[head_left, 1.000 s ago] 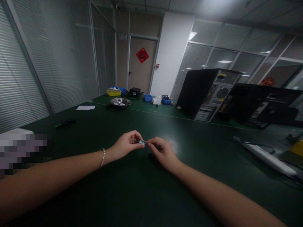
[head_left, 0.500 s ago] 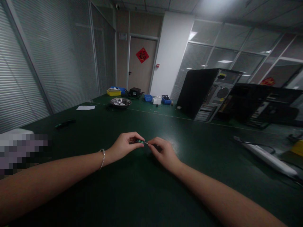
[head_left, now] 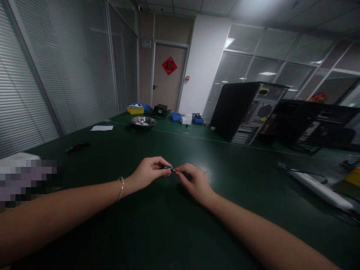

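Note:
Between the thumb and fingers of my left hand (head_left: 150,171) is a small green circuit board (head_left: 168,168), mostly covered by the fingers. My right hand (head_left: 194,180) faces it, thumb and forefinger pinched on a tiny silvery piece (head_left: 173,170) that meets the board's right end. The piece is too small to name, and I cannot tell whether it is joined to the board. Both hands are held just above the dark green tabletop (head_left: 157,232), close together near the middle of the view.
A dark green-tipped item (head_left: 78,147) and a white paper (head_left: 101,128) lie at the left. Farther back stand a metal bowl (head_left: 143,122), a yellow bin (head_left: 135,110) and blue bins (head_left: 176,116). Computer towers (head_left: 234,110) and a white power strip (head_left: 320,187) occupy the right.
My left fingers have shifted very slightly around the board, so a little less of it shows. Otherwise both hands keep the same place and hold.

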`<action>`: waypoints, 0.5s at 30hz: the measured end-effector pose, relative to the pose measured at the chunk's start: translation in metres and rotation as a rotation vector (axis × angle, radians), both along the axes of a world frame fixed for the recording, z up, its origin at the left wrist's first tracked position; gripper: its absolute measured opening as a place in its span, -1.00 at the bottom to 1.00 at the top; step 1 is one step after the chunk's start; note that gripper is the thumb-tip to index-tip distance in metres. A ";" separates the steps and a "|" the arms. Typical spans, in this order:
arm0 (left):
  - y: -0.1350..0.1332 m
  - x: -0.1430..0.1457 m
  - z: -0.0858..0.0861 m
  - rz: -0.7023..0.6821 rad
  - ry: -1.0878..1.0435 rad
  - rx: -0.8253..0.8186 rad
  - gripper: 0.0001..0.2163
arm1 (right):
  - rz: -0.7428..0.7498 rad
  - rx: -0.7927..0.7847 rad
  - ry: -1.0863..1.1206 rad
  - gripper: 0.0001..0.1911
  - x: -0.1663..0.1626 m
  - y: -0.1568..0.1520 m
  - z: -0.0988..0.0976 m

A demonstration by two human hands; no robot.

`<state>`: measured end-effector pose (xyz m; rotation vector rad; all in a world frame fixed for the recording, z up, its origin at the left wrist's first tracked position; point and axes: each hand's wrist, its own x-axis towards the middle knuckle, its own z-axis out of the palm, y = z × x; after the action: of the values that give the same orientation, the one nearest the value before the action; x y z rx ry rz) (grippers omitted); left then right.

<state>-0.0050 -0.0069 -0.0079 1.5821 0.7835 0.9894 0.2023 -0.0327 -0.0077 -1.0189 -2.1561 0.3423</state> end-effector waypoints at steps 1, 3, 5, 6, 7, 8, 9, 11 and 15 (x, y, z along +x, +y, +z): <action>0.001 0.000 -0.001 0.002 -0.012 -0.006 -0.79 | -0.001 -0.001 0.007 -0.83 0.000 0.000 0.000; 0.001 0.001 -0.001 0.000 -0.031 -0.014 -0.79 | -0.003 -0.004 0.023 -0.83 0.000 0.000 0.000; 0.002 0.002 -0.002 -0.009 -0.048 -0.031 -0.79 | 0.001 -0.014 0.032 -0.83 0.000 -0.001 0.000; 0.001 0.002 -0.003 -0.019 -0.054 -0.038 -0.79 | 0.004 -0.017 0.033 -0.83 0.000 -0.001 0.000; 0.001 0.003 -0.003 -0.031 -0.056 -0.041 -0.79 | 0.008 -0.017 0.030 -0.83 0.000 -0.002 0.000; 0.001 0.003 -0.004 -0.039 -0.056 -0.037 -0.79 | 0.008 -0.013 0.028 -0.84 0.000 -0.002 0.000; 0.001 0.003 -0.004 -0.042 -0.052 -0.028 -0.79 | 0.007 -0.006 0.025 -0.84 0.000 -0.002 -0.001; 0.000 0.003 -0.004 -0.037 -0.038 -0.010 -0.79 | 0.000 0.006 0.022 -0.84 -0.001 -0.001 -0.002; 0.000 0.004 -0.003 -0.021 -0.025 -0.032 -0.79 | -0.013 -0.006 0.019 -0.83 -0.001 0.001 -0.004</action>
<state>-0.0014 -0.0066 -0.0108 1.5452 0.7603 0.9754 0.2015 -0.0320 -0.0114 -1.0284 -2.1315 0.3516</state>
